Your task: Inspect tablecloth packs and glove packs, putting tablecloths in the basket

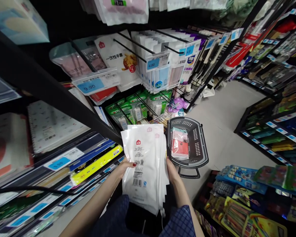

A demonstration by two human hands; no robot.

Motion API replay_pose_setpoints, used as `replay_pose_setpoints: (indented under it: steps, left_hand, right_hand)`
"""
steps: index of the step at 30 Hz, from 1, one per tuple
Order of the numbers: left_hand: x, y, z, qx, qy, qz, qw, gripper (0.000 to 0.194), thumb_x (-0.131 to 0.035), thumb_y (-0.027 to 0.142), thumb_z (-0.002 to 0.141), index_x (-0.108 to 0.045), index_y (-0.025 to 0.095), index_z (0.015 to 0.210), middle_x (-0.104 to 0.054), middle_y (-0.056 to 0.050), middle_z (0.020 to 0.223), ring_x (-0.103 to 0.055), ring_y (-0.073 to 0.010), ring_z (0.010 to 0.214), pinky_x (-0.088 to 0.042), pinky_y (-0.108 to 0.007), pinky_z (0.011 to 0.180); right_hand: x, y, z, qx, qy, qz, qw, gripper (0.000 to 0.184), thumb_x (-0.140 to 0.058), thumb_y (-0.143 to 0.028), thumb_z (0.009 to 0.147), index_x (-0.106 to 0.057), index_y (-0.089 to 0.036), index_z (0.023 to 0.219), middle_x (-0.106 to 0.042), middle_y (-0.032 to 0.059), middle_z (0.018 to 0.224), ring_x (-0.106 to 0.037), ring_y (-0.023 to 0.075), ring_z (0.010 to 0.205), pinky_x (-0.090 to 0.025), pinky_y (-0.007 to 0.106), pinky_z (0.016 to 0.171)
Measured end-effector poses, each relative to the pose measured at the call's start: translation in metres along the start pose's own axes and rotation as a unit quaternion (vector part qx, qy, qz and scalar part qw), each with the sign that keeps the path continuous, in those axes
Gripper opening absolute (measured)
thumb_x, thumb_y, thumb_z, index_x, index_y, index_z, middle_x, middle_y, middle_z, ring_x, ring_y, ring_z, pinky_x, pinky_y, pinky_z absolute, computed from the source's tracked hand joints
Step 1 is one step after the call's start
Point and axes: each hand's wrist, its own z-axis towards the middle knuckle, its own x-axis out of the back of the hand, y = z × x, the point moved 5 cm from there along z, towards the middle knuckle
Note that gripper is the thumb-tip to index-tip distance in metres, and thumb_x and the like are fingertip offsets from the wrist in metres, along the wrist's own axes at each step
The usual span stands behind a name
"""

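Observation:
Both of my hands grip a stack of white plastic packs (144, 174) in front of my body. Their backs face up, with small print, a barcode and a red logo. My left hand (124, 167) clasps the left edge, its thumb on top. On the opposite edge, my right hand (172, 171) presses from the side, with most fingers hidden. A disposable glove pack (123, 62) with a similar red logo hangs on the rack ahead. Beyond my right hand, a dark shopping basket (198, 144) on the floor holds a pink-and-red packet (180, 143).
Metal hooks carry hanging packets (160, 75) with price tags. Green-topped packages (138, 110) hang lower. A black rack post (51, 85) slants across the left, near shelved notebooks (54, 121). Packaged snacks (246, 210) lie at lower right. Grey floor (219, 118) runs between the shelves.

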Motion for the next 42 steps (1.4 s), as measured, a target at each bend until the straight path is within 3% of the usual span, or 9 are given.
replay_pose_setpoints:
  steps: [10,15,18,22,25,28,30,37,42]
  left_hand:
    - [-0.012,0.003,-0.008,-0.037,0.044,0.065,0.996,0.065,-0.073,0.012,0.051,-0.053,0.009,0.112,-0.067,-0.014,0.096,-0.061,-0.0306,0.089,-0.047,-0.040,0.080]
    - [-0.002,-0.010,-0.028,0.054,0.009,0.054,0.997,0.066,-0.071,0.012,0.053,-0.051,0.014,0.115,-0.066,-0.012,0.098,-0.062,-0.0308,0.086,-0.049,-0.040,0.075]
    - [0.004,-0.018,-0.036,0.106,-0.004,0.050,0.993,0.068,-0.071,0.010,0.051,-0.051,0.016,0.116,-0.068,-0.011,0.094,-0.063,-0.0317,0.083,-0.049,-0.041,0.071]
    - [0.016,-0.022,-0.037,0.099,0.036,0.060,0.993,0.074,-0.073,0.010,0.046,-0.051,0.018,0.116,-0.070,-0.009,0.085,-0.063,-0.0316,0.079,-0.050,-0.041,0.068]
    - [0.027,-0.024,-0.034,0.075,0.070,0.059,0.993,0.079,-0.074,0.009,0.041,-0.050,0.016,0.116,-0.070,-0.009,0.081,-0.063,-0.0318,0.079,-0.050,-0.039,0.068]
    - [0.036,-0.023,-0.031,0.051,0.095,0.064,0.992,0.076,-0.073,0.008,0.043,-0.050,0.016,0.116,-0.070,-0.008,0.083,-0.063,-0.0306,0.082,-0.050,-0.038,0.071]
    - [0.039,-0.023,-0.028,0.044,0.101,0.071,0.991,0.075,-0.072,0.008,0.045,-0.050,0.017,0.116,-0.070,-0.008,0.085,-0.063,-0.0300,0.083,-0.050,-0.038,0.072]
    - [0.036,-0.022,-0.021,0.053,0.071,0.078,0.993,0.068,-0.072,0.010,0.048,-0.052,0.016,0.113,-0.070,-0.008,0.084,-0.063,-0.0311,0.081,-0.049,-0.041,0.072]
    - [0.039,-0.022,-0.021,0.055,0.078,0.082,0.992,0.064,-0.072,0.010,0.048,-0.055,0.017,0.109,-0.070,-0.009,0.083,-0.063,-0.0327,0.083,-0.049,-0.043,0.073]
  right_hand:
    - [-0.031,-0.008,-0.051,0.069,-0.050,0.072,0.994,0.063,-0.059,-0.045,0.070,-0.038,-0.025,0.127,-0.042,0.0024,0.132,-0.034,0.0236,0.123,-0.024,0.039,0.102]
    - [-0.034,0.002,-0.064,0.011,-0.015,0.102,0.995,0.061,-0.053,-0.038,0.075,-0.032,-0.025,0.130,-0.050,0.0022,0.124,-0.042,0.0234,0.117,-0.032,0.038,0.097]
    - [-0.036,0.007,-0.066,0.017,0.017,0.051,0.998,0.057,-0.049,-0.042,0.077,-0.034,-0.024,0.129,-0.056,0.0034,0.116,-0.044,0.0227,0.114,-0.033,0.036,0.096]
    - [-0.033,0.003,-0.055,0.051,-0.003,-0.069,0.996,0.044,-0.041,-0.047,0.080,-0.049,-0.022,0.116,-0.061,0.0052,0.105,-0.049,0.0228,0.107,-0.037,0.035,0.090]
    - [-0.011,0.000,-0.037,0.056,0.075,-0.224,0.970,0.036,-0.039,-0.043,0.080,-0.057,-0.019,0.099,-0.063,0.0077,0.091,-0.056,0.0233,0.091,-0.042,0.035,0.080]
    - [0.013,0.002,-0.026,0.031,0.189,-0.395,0.898,0.029,-0.052,-0.035,0.070,-0.055,-0.015,0.092,-0.061,0.0112,0.086,-0.057,0.0249,0.081,-0.041,0.035,0.073]
    - [0.018,0.008,-0.023,0.016,0.191,-0.459,0.868,0.031,-0.057,-0.034,0.066,-0.053,-0.015,0.091,-0.060,0.0121,0.084,-0.057,0.0253,0.077,-0.041,0.033,0.067]
    - [0.013,0.020,-0.030,-0.001,0.187,-0.509,0.840,0.014,-0.054,-0.029,0.068,-0.050,-0.020,0.077,-0.059,0.0041,0.068,-0.056,0.0198,0.061,-0.036,0.026,0.054]
    - [0.007,0.012,-0.038,0.059,0.194,-0.513,0.834,0.010,-0.044,-0.027,0.078,-0.051,-0.021,0.075,-0.061,0.0041,0.071,-0.058,0.0188,0.065,-0.037,0.026,0.058]
